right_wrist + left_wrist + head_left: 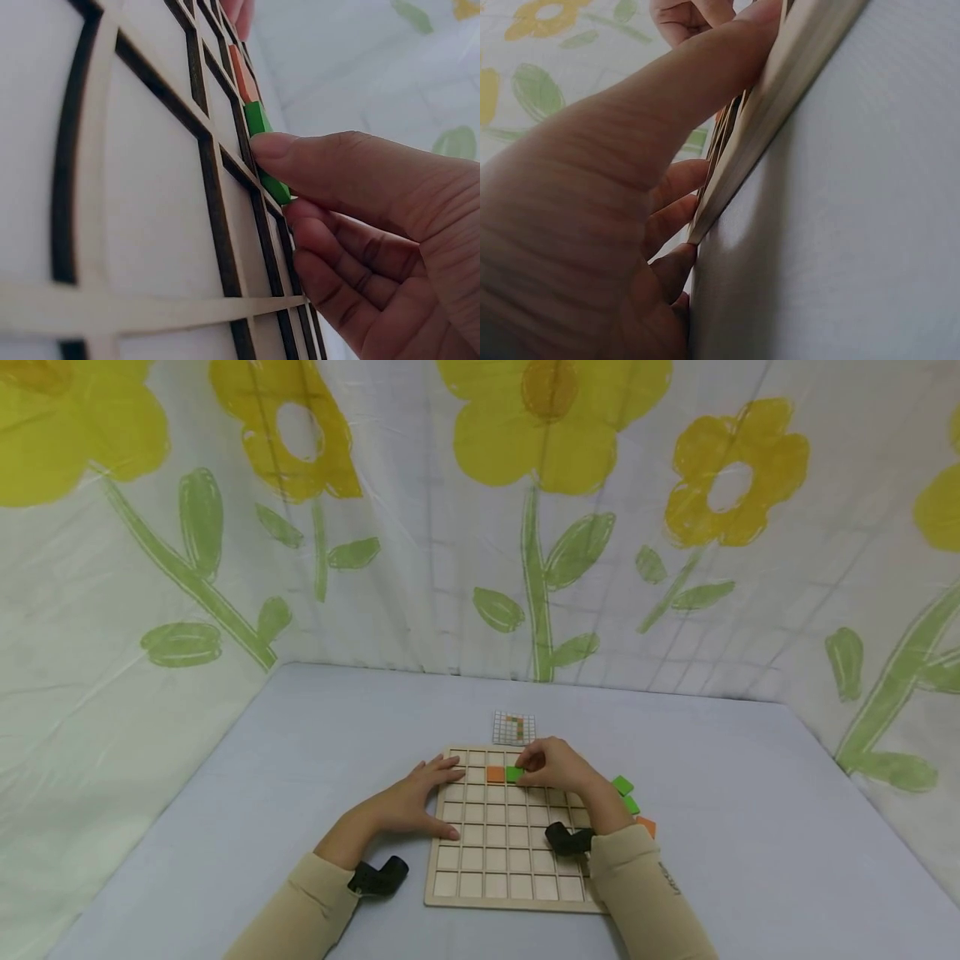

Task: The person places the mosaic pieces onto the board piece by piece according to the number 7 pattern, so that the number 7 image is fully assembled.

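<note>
A wooden grid board (472, 860) lies flat on the table. An orange square tile (496, 774) sits in a cell of its second row from the far side. Directly right of it is a green square tile (512, 773), pinched at its right part by my right hand (558, 766). In the right wrist view the thumb lies on this green tile (256, 118), which looks slightly raised at the cell. My left hand (408, 799) rests on the board's left edge, fingers spread and thumb on the frame; its fingers (676, 184) touch the rim in the left wrist view.
Behind the board lies a small printed grid card (514, 727) with coloured squares. Loose green tiles (622, 785) and an orange tile (646, 827) lie to the board's right, partly behind the right forearm. A flower-patterned curtain (405, 568) hangs beyond the table (360, 718).
</note>
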`<action>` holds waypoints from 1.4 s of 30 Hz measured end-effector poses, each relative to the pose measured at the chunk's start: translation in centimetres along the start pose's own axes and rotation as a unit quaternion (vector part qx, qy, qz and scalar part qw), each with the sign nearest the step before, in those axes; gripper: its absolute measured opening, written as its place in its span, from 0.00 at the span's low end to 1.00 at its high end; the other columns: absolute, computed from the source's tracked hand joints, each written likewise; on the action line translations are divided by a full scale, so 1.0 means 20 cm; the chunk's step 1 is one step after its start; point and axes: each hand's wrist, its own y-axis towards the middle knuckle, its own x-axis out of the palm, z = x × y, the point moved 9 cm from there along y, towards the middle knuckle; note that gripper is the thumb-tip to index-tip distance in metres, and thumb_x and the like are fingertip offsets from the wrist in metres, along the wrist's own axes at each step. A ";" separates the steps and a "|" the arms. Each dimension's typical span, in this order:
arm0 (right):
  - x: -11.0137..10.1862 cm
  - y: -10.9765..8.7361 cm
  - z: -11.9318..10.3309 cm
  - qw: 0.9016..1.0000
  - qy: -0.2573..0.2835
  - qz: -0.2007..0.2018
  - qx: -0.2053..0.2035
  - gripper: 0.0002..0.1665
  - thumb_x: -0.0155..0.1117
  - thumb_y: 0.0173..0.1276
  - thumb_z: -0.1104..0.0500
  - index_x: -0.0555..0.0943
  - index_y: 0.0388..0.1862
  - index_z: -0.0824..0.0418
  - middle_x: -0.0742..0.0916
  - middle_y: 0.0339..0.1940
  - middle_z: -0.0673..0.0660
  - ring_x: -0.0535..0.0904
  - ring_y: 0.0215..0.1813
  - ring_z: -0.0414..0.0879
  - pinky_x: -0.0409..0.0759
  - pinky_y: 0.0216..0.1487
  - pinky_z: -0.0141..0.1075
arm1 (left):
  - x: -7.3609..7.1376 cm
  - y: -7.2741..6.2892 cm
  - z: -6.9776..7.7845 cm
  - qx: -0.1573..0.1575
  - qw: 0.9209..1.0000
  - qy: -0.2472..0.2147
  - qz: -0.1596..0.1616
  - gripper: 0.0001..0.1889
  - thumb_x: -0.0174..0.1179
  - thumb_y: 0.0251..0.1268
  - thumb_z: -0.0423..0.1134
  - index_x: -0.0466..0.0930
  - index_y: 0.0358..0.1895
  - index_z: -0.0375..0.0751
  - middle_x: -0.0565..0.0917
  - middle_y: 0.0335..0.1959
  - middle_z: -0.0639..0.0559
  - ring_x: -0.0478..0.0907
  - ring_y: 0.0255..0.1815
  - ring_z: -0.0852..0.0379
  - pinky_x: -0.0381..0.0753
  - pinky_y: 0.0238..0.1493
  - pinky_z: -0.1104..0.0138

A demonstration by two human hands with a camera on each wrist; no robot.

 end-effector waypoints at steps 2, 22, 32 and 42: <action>0.00 0.00 0.00 1.000 0.002 -0.001 0.002 0.12 0.70 0.56 0.60 0.82 0.39 0.63 0.84 0.35 0.56 0.78 0.36 0.42 0.79 0.38 0.33 | 0.00 0.00 0.00 0.000 1.000 -0.002 0.000 0.48 0.71 0.42 0.58 0.61 0.69 0.49 0.52 0.75 0.51 0.37 0.76 0.38 0.46 0.71 0.40; 0.01 -0.02 0.01 1.000 0.022 0.002 -0.001 0.13 0.70 0.56 0.60 0.82 0.39 0.64 0.84 0.36 0.57 0.77 0.36 0.42 0.78 0.39 0.33 | 0.02 0.00 -0.02 -0.006 1.000 -0.014 -0.002 0.48 0.71 0.42 0.58 0.62 0.69 0.49 0.52 0.75 0.52 0.37 0.76 0.39 0.46 0.71 0.41; 0.00 -0.01 0.02 1.000 0.018 0.006 -0.004 0.13 0.71 0.56 0.60 0.82 0.38 0.64 0.84 0.36 0.57 0.77 0.36 0.41 0.79 0.39 0.33 | 0.01 0.00 -0.01 -0.002 1.000 -0.014 -0.001 0.48 0.72 0.42 0.57 0.61 0.69 0.49 0.52 0.75 0.52 0.38 0.76 0.40 0.47 0.71 0.41; 0.01 -0.01 0.01 1.000 0.028 0.011 -0.001 0.13 0.71 0.55 0.60 0.82 0.39 0.64 0.84 0.37 0.58 0.77 0.37 0.42 0.79 0.39 0.34 | 0.01 0.00 -0.01 -0.010 1.000 -0.012 0.000 0.48 0.72 0.41 0.58 0.62 0.69 0.49 0.52 0.75 0.53 0.38 0.76 0.39 0.48 0.71 0.41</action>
